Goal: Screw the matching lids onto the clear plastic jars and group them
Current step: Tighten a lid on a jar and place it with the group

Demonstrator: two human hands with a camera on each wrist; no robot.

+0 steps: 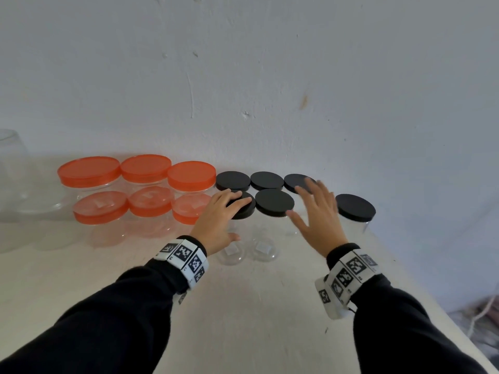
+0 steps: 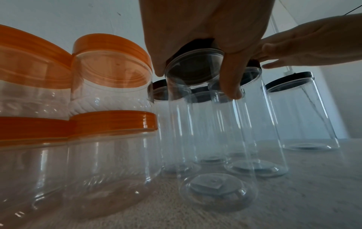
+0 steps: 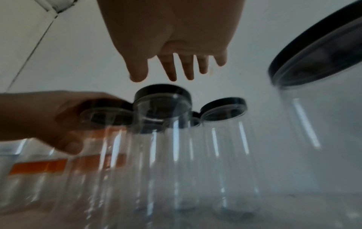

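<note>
Several clear tall jars with black lids (image 1: 274, 202) stand grouped in the middle of the table. My left hand (image 1: 224, 214) grips the black lid of the front-left jar (image 1: 247, 211) from above. In the left wrist view its fingers (image 2: 231, 86) curl over the lid's rim on the jar (image 2: 205, 139). My right hand (image 1: 313, 209) hovers open with spread fingers above the group and touches nothing; the right wrist view shows this hand (image 3: 176, 46) in the air. One more black-lidded jar (image 1: 355, 209) stands apart to the right.
Several wider jars with orange lids (image 1: 145, 168) stand in two rows at the left, close to the black-lidded group. A clear glass vessel (image 1: 10, 157) is at the far left. The wall rises right behind the jars. The table's edge (image 1: 432, 292) runs along the right.
</note>
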